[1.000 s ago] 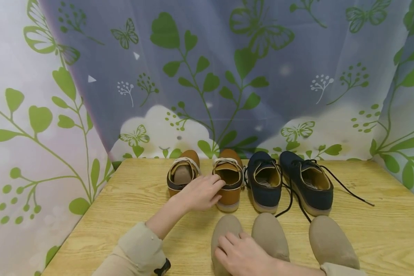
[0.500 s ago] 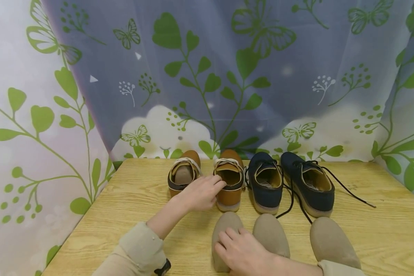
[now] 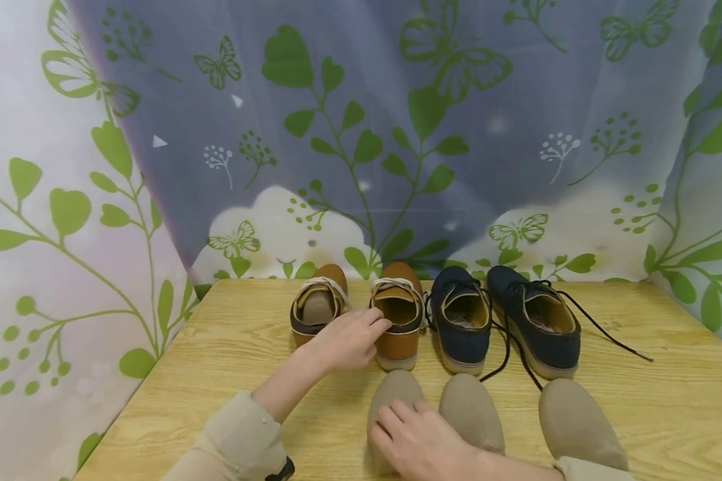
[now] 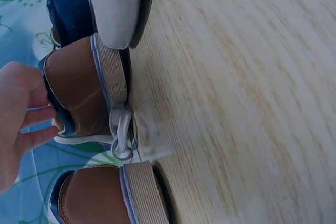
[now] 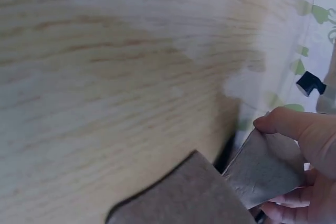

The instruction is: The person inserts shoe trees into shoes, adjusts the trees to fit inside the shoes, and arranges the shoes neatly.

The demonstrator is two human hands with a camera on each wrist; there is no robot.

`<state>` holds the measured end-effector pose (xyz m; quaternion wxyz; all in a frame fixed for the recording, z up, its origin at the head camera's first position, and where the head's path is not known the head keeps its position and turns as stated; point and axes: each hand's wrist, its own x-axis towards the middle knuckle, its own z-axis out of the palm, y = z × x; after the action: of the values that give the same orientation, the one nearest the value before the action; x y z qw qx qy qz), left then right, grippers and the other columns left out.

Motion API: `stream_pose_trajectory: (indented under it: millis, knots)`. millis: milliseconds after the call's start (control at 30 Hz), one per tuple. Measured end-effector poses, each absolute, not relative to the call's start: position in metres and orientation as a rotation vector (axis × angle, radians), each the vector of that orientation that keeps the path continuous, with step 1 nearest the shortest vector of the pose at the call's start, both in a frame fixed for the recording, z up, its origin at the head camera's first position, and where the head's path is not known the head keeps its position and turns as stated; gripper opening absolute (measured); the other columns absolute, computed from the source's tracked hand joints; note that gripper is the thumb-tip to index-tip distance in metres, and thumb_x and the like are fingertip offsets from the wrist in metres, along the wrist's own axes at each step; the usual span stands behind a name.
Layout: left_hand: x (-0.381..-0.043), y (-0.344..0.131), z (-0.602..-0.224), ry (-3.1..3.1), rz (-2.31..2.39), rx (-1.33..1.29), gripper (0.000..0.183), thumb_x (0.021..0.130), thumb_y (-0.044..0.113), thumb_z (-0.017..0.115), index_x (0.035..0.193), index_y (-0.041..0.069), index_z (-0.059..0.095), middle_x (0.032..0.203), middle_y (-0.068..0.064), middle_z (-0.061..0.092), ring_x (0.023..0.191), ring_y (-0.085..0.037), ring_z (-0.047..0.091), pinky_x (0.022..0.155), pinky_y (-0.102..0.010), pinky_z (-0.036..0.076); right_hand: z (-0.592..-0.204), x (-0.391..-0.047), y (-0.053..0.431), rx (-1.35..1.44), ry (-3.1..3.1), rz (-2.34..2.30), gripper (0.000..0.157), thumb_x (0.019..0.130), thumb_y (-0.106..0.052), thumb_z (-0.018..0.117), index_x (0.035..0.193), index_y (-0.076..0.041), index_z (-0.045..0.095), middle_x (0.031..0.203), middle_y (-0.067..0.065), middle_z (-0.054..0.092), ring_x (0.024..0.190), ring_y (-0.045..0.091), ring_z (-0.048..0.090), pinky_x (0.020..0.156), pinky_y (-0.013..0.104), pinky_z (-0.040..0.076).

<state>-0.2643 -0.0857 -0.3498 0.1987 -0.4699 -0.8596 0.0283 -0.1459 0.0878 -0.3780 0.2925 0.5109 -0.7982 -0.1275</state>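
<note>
My left hand (image 3: 345,339) grips the heel collar of a brown lace-up shoe (image 3: 395,349), fingertips at its opening. In the left wrist view, the fingers (image 4: 37,117) reach the dark collar of that shoe (image 4: 79,74). Closer to me, my right hand (image 3: 421,437) grips a smooth beige shoe (image 3: 395,387) with a rounded front. The right wrist view has the thumb and fingers pinching its upper edge (image 5: 265,166). To the left of the gripped brown shoe stands its match (image 3: 331,274), with a beige rounded piece inside.
Two navy shoes (image 3: 460,347) (image 3: 556,351) with loose black laces stand to the right in the back row. Two more beige shoes (image 3: 472,411) (image 3: 580,421) are in the front row. All stand on a wood-grain surface (image 3: 234,347) before a leaf-patterned cloth (image 3: 349,100).
The right hand's beige shoe shifted slightly away from me between the first two frames, then hardly moved. The left hand keeps its place on the brown shoe. The view shifts slightly.
</note>
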Motion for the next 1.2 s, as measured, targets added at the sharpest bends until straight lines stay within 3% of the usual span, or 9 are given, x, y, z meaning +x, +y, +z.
stream_pose_trajectory:
  millis: [433, 733, 833, 867, 967, 1067, 1200]
  knots:
    - [-0.265, -0.087, -0.352, -2.376, 0.035, -1.323, 0.027, 0.083, 0.004, 0.054, 0.11, 0.005, 0.061, 0.095, -0.005, 0.054, 0.08, -0.017, 0.055, 0.067, -0.027, 0.046, -0.356, -0.136, 0.096, 1.284, -2.242, -0.282, 0.015, 0.079, -0.02, 0.066, 0.092, -0.014, 0.061, 0.085, 0.003, 0.048, 0.07, 0.015, 0.044, 0.048, 0.021, 0.033]
    - [-0.265, -0.087, -0.351, -2.379, 0.044, -1.325, 0.026, 0.084, 0.006, 0.055, 0.11, 0.005, 0.06, 0.097, -0.005, 0.053, 0.081, -0.018, 0.055, 0.069, -0.027, 0.046, -0.35, -0.135, 0.104, 1.2, -2.23, -0.255, 0.017, 0.074, -0.018, 0.067, 0.087, -0.015, 0.058, 0.083, 0.003, 0.044, 0.064, 0.017, 0.04, 0.045, 0.023, 0.023]
    - [-0.265, -0.087, -0.351, -2.393, 0.048, -1.322, 0.026, 0.085, 0.006, 0.055, 0.11, 0.006, 0.06, 0.097, -0.005, 0.053, 0.082, -0.017, 0.055, 0.069, -0.027, 0.046, -0.35, -0.134, 0.107, 1.18, -2.23, -0.243, 0.011, 0.081, -0.018, 0.06, 0.091, -0.014, 0.058, 0.085, 0.004, 0.044, 0.062, 0.016, 0.038, 0.044, 0.021, 0.019]
    - [-0.265, -0.087, -0.35, -2.391, 0.047, -1.322, 0.026, 0.085, 0.007, 0.055, 0.11, 0.006, 0.06, 0.097, -0.005, 0.053, 0.082, -0.017, 0.055, 0.069, -0.027, 0.046, -0.35, -0.134, 0.107, 1.177, -2.226, -0.236, 0.009, 0.086, -0.016, 0.052, 0.092, -0.014, 0.058, 0.086, 0.004, 0.044, 0.061, 0.016, 0.038, 0.044, 0.021, 0.019]
    - [-0.265, -0.087, -0.351, -2.378, 0.046, -1.325, 0.026, 0.084, 0.006, 0.056, 0.11, 0.006, 0.06, 0.097, -0.005, 0.054, 0.083, -0.017, 0.055, 0.07, -0.028, 0.046, -0.35, -0.134, 0.109, 1.169, -2.221, -0.221, 0.021, 0.089, -0.014, 0.038, 0.096, -0.012, 0.058, 0.087, 0.005, 0.044, 0.061, 0.017, 0.039, 0.043, 0.02, 0.019]
    - [-0.265, -0.087, -0.351, -2.365, 0.043, -1.325, 0.026, 0.084, 0.006, 0.056, 0.109, 0.006, 0.061, 0.096, -0.005, 0.054, 0.082, -0.017, 0.055, 0.07, -0.028, 0.047, -0.348, -0.133, 0.11, 1.153, -2.236, -0.219, 0.021, 0.085, -0.015, 0.047, 0.101, -0.01, 0.059, 0.092, 0.007, 0.046, 0.065, 0.019, 0.042, 0.042, 0.021, 0.022]
    - [-0.265, -0.087, -0.352, -2.356, 0.034, -1.329, 0.025, 0.084, 0.008, 0.057, 0.109, 0.006, 0.061, 0.096, -0.004, 0.053, 0.082, -0.018, 0.055, 0.07, -0.028, 0.046, -0.346, -0.133, 0.11, 1.123, -2.219, -0.232, 0.041, 0.065, -0.021, 0.07, 0.103, -0.011, 0.059, 0.1, 0.009, 0.049, 0.069, 0.02, 0.044, 0.043, 0.023, 0.023]
